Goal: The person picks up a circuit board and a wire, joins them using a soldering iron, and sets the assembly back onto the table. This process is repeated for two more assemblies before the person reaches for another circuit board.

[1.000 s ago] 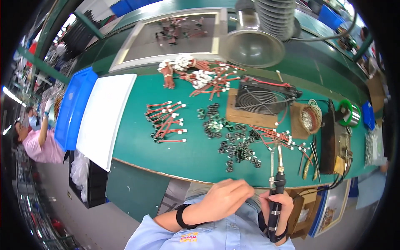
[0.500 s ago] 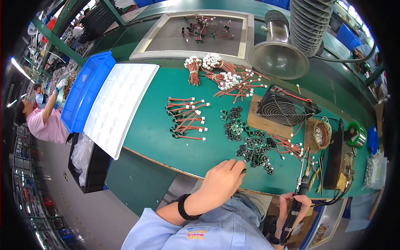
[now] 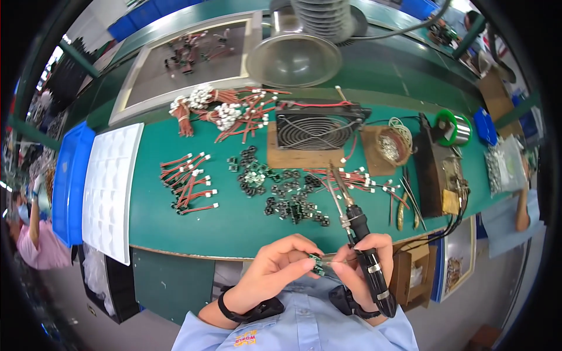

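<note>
My left hand (image 3: 280, 264) pinches a small green circuit board (image 3: 317, 264) between thumb and fingers, close to my chest below the bench edge. My right hand (image 3: 364, 266) grips the black handle of a soldering iron (image 3: 358, 236), whose tip points up and away over the bench; its fingers also pinch a thin wire toward the board. Just beyond my hands lie several small black-and-green boards (image 3: 275, 190) scattered on the green bench top (image 3: 234, 225). Red-wired connector leads (image 3: 188, 182) lie to the left of them.
A square black fan (image 3: 315, 128) sits on a brown board behind the parts. A metal fume hood (image 3: 295, 57) and a grey tray (image 3: 187, 58) stand at the back. A white compartment tray (image 3: 111, 190) and blue bin (image 3: 69, 184) lie left; solder spool (image 3: 452, 128), tweezers (image 3: 410, 202) right.
My view has swung so the bench sits higher and centred. My left hand drew back from the bench holding a board, and my right hand brought the iron up beside it.
</note>
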